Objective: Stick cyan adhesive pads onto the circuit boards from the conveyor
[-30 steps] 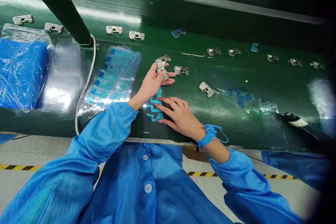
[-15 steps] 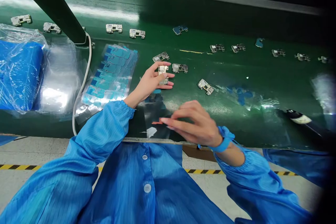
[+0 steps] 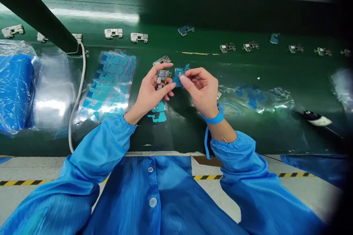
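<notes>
Left hand [image 3: 150, 90] around a circuit board [image 3: 163, 75]

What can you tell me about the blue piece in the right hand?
The blue piece looks like thin plastic film, irregularly cut, with notches and a narrow strip sticking out at its upper right. The right hand pinches it over the green table. Its lower left lies by the thumb of the left hand; contact is unclear.

Bench top [image 3: 190, 132] smooth, glossy. Held circuit board [image 3: 164, 73] metallic. Bag [image 3: 15, 91] crinkled shiny plastic. Smock [image 3: 132, 205] soft-sheen cloth.
</notes>
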### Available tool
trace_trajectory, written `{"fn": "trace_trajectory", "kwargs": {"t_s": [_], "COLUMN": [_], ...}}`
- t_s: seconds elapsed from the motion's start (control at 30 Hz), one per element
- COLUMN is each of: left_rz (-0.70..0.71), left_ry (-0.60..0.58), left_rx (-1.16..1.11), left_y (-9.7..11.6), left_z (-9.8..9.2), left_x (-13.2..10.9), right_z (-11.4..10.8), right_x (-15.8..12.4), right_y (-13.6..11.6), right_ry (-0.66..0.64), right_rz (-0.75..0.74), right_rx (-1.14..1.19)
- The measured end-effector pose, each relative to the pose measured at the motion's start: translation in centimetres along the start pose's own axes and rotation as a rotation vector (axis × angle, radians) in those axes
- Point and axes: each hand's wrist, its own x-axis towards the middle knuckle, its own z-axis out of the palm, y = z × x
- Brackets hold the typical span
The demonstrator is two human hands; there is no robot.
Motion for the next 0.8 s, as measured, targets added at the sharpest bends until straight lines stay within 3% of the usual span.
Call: {"fn": "trace_trajectory", "kwargs": {"t_s": [0.17, 0.33, 0.67, 0.8], "left_rz": [0.014, 0.001, -0.123, -0.151], "left_ry": [0.024, 0.031, 0.051, 0.013], "left_rx": [0.016, 0.029, -0.123, -0.149], "left_y": [0.4, 0.4, 0.2, 0.0], "left_z": [0.2, 0.2, 0.2, -0.2], "left_x": [-0.2, -0.3, 0.0, 0.3], "right_z": [-1.8, -2.1, -2.3, -2.0], "right_x": [-0.1, -0.2, -0.1, -0.3], "right_y": [-0.6, -1.2, -0.7, -0.8], "right_ry": [-0.03, -0.031, -0.008, -0.107], "right_rz": [-0.195, -0.251, -0.224, -0.058], "right_rx": [-0.195, -0.321, -0.284, -0.095]}}
